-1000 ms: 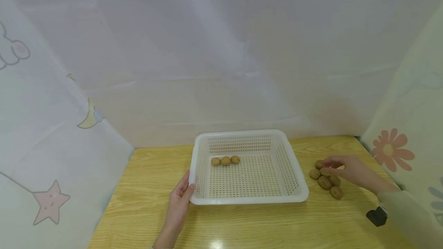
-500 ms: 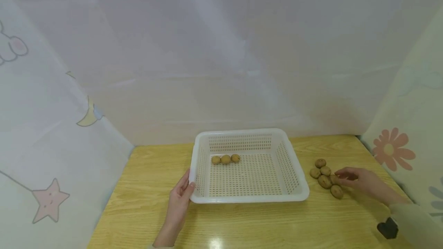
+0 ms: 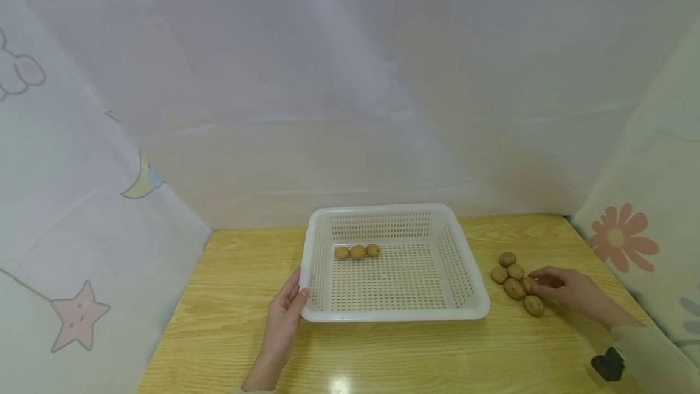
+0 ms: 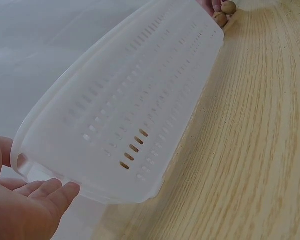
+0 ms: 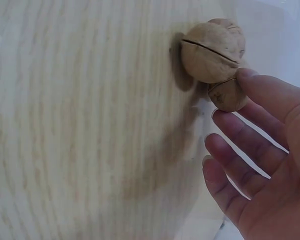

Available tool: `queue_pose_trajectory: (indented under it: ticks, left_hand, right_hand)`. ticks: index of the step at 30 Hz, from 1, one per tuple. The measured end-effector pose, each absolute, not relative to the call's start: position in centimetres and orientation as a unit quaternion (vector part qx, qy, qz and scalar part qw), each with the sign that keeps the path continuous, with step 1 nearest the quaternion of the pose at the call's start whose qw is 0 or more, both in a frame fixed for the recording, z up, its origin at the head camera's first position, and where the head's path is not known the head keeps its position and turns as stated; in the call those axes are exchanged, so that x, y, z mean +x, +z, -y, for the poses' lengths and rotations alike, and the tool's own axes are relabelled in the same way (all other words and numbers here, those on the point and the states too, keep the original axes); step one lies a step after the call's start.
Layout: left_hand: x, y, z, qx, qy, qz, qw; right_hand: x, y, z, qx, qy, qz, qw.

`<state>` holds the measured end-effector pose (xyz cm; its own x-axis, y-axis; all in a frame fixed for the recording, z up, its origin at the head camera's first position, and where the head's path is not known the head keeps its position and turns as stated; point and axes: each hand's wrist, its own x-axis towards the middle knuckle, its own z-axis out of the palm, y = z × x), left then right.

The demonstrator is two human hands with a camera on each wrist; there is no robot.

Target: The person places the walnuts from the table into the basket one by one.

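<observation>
My left hand (image 3: 282,320) grips the left front corner of a white plastic basket (image 3: 394,315), thumb on the rim and fingers beneath it. In the left wrist view the slotted side of the basket (image 4: 135,110) fills the middle. Three walnuts (image 3: 357,252) sit in a row inside, towards the back left. On the table to the right, my right hand (image 3: 574,293) holds a walnut (image 5: 228,96) between thumb and fingers at the right side of a cluster. A larger-looking walnut (image 5: 207,52) with a dark slit lies against it in the right wrist view.
Several other walnuts (image 3: 514,289) lie close together on the wooden table (image 3: 394,357), right of the basket. Pale printed cloth (image 3: 355,108) hangs behind the table and along both sides. A dark heart-shaped piece (image 3: 608,363) is by the right sleeve.
My right hand has shifted from the back of the walnut cluster to a walnut at its right side, and has stayed there since. The left hand and basket have hardly moved.
</observation>
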<state>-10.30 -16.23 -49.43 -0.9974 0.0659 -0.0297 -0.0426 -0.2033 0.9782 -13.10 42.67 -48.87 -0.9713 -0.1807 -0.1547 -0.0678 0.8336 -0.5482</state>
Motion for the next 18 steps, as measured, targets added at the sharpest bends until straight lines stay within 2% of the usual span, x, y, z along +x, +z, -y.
queue_pose_trajectory:
  ticks: [9, 18]
  left_hand:
    - [-10.3, -49.5, 16.3, 0.017, 0.774, -0.632, 0.032]
    - [-10.3, -49.5, 16.2, 0.018, 0.774, -0.632, 0.033]
  right_hand:
    - [-12.7, -47.5, -41.9, -0.071, -0.26, -0.962, 0.053]
    - [-12.9, -45.0, -39.5, -0.098, -0.259, -0.96, 0.034]
